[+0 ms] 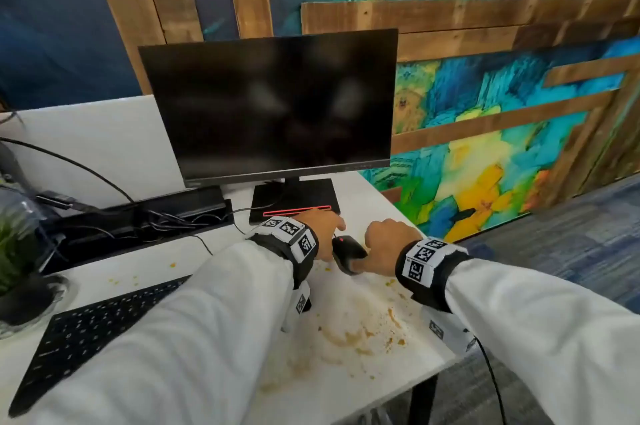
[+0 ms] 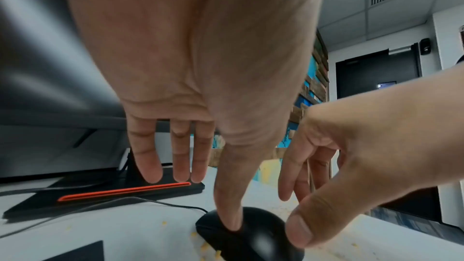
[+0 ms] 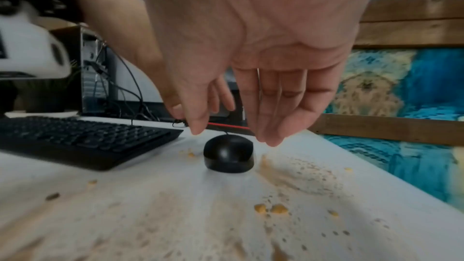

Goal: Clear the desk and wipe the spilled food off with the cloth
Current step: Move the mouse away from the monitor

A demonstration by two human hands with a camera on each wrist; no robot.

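Observation:
A black corded mouse sits on the white desk, at the far end of a brown, crumbly food spill. My left hand reaches in from the left, its thumb touching the mouse's top while the other fingers hang straight. My right hand hovers over the mouse with thumb and fingers spread to either side. In the right wrist view a gap shows between them and the mouse. No cloth is in view.
A black keyboard lies to the left of the spill. Behind the mouse stands the dark monitor on its base. A cable tray and a potted plant sit at the left. The desk's edge runs close on the right.

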